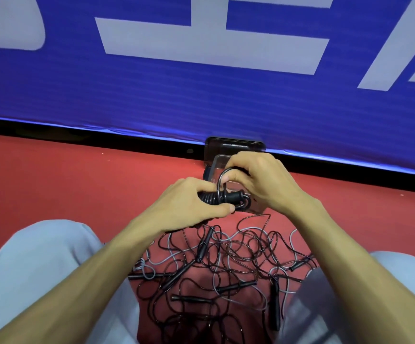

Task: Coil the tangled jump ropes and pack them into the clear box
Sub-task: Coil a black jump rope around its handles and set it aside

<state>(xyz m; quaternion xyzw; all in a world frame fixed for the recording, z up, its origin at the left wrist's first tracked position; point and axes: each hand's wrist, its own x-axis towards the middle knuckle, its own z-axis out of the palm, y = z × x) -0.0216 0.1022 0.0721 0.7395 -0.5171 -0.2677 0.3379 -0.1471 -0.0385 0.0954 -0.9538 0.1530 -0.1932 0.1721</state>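
While your left hand clasps the black rubbery handles wound with glossy dark cord, your right hand pinches a stiff arched loop above them. If that springy loop slips, the wrap would likely unwind. Just behind, partly hidden, sits the clear plastic box. The other thin black and grey ropes lie tangled between your knees on the matte red floor, and could snag any trailing end.

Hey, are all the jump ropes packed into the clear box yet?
No, a tangle of ropes lies loose on the red floor, outside the clear box.
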